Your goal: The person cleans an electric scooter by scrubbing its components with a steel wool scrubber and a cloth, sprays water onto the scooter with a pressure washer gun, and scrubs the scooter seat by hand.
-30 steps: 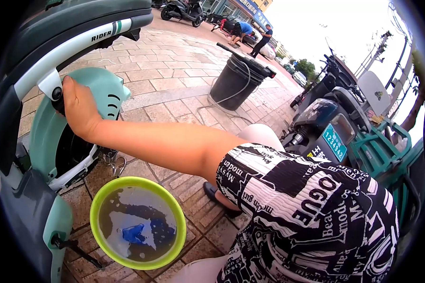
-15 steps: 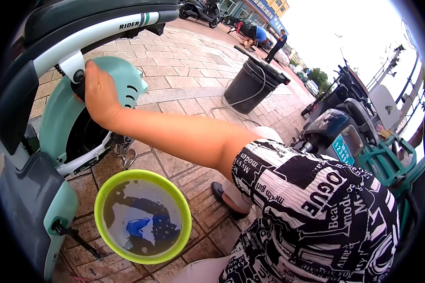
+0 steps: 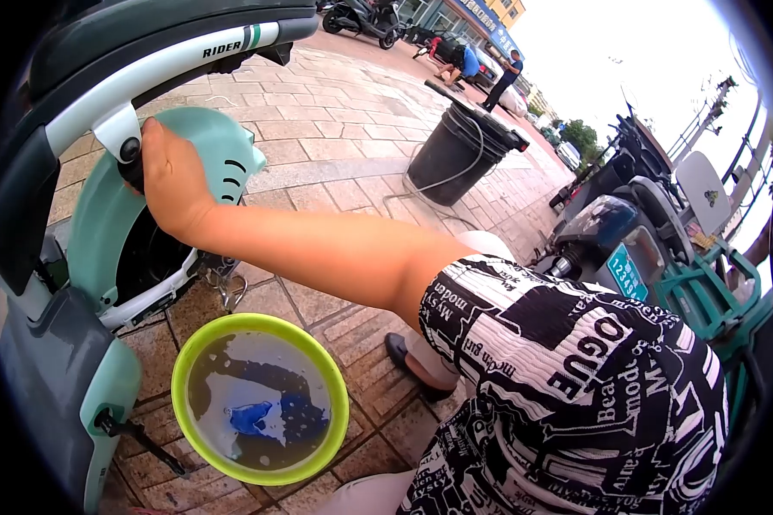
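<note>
Evidently, in the head view, the right hand (image 3: 175, 184) has its fingers curled around a black fitting (image 3: 130, 163) under the scooter's RIDER-marked frame (image 3: 159, 70), perhaps for steadiness; below them, within easy reach, a lime-green basin (image 3: 266, 478) on paving (image 3: 378, 459) contains something blue (image 3: 250, 418).
</note>
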